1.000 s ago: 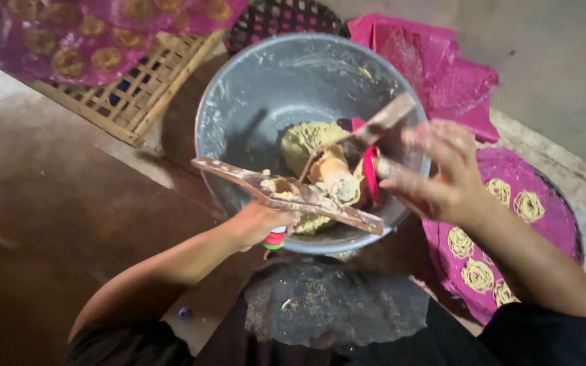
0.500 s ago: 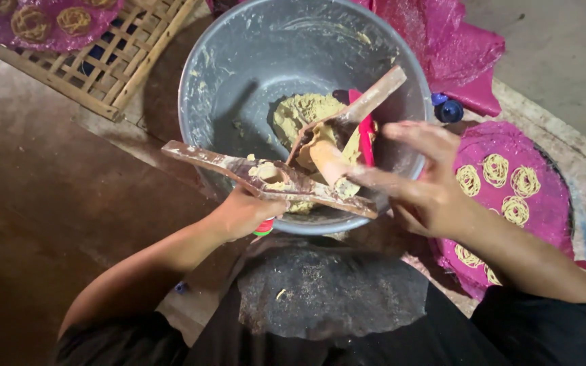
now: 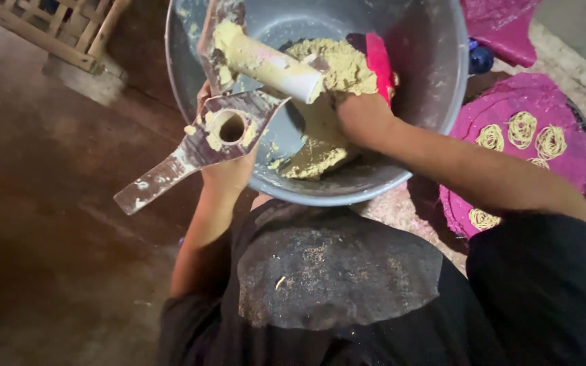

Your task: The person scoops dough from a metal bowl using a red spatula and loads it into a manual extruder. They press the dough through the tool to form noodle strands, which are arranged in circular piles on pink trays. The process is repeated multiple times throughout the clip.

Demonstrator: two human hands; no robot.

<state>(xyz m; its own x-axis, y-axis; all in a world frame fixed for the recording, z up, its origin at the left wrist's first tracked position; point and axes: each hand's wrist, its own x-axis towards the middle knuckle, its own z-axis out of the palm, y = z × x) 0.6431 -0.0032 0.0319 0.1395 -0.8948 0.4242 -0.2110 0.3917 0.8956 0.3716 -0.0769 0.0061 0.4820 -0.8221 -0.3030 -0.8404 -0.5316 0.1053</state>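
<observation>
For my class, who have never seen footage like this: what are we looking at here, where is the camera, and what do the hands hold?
No machine is here: a person works with two bare hands, filmed by a camera worn on the head and looking down, so the arms reach up into the picture.

The left hand holds a flat wooden press with a round hole, smeared with paste; a pale cylinder lies across it. The right hand digs into yellow dough inside a large grey metal basin. A red scraper stands in the dough.

At right lies a pink mat bearing noodle coils. A bamboo rack lies top left.
</observation>
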